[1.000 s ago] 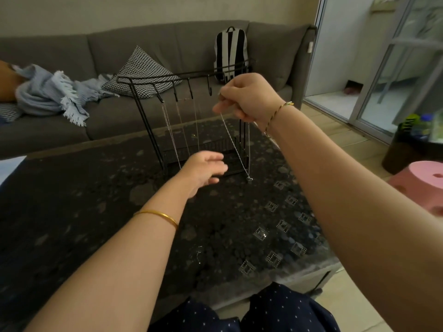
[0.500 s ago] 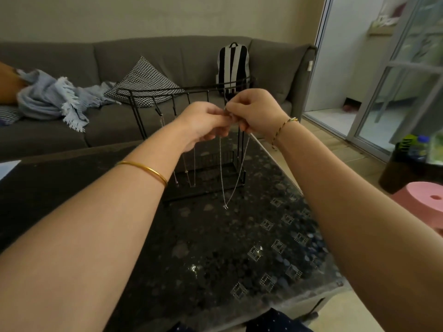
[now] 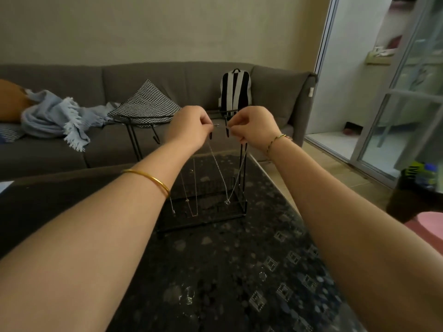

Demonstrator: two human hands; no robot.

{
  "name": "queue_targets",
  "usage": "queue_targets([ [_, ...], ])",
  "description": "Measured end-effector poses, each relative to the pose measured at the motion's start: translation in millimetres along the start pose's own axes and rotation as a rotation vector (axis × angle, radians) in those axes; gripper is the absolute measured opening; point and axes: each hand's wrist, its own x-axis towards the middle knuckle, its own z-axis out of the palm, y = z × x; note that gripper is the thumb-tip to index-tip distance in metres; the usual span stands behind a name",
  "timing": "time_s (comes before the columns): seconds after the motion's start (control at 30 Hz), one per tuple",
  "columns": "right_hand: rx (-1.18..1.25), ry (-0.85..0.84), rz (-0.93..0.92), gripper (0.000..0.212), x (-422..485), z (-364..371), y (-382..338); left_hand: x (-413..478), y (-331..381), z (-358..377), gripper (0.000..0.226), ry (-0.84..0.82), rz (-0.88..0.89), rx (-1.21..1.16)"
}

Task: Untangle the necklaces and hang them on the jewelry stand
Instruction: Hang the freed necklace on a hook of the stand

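The jewelry stand point(image 3: 211, 188) is standing on the surface point(image 3: 215, 271); behind it, the backpack point(image 3: 236, 89) is sitting on the sofa point(image 3: 107, 149).

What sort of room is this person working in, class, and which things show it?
Most likely a home living room: a grey sofa with a houndstooth cushion and blue blanket, a dark coffee table, and a sliding glass door.

The middle of the top bar of the jewelry stand point(image 3: 211, 209) is hidden behind the left hand point(image 3: 189, 127) and the right hand point(image 3: 254, 127). The pinched ends of the necklace point(image 3: 219, 168) are covered by curled fingers. Its pendant point(image 3: 227, 202) is too small to be identified. The pink stool point(image 3: 429, 226) is cut off by the right edge, and the bottles point(image 3: 424, 174) above it are blurred.
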Motion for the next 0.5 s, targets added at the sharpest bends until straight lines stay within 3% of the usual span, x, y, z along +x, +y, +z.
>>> queue_targets([
  [0.13, -0.147, 0.082, -0.032, 0.015, 13.4, 9.3, 2.5, 7.7, -7.8, 10.6, 0.013, 0.09, -0.007, 0.164],
  [0.27, -0.343, 0.03, 0.023, 0.02, 27.3, 19.5, 4.0, 12.2, -14.3, 19.4, 0.014, 0.163, -0.012, 0.257],
  [0.5, -0.376, 0.102, 0.076, 0.022, 22.2, 36.9, 22.3, 11.7, -17.9, 24.4, 0.015, 0.169, 0.006, 0.428],
])
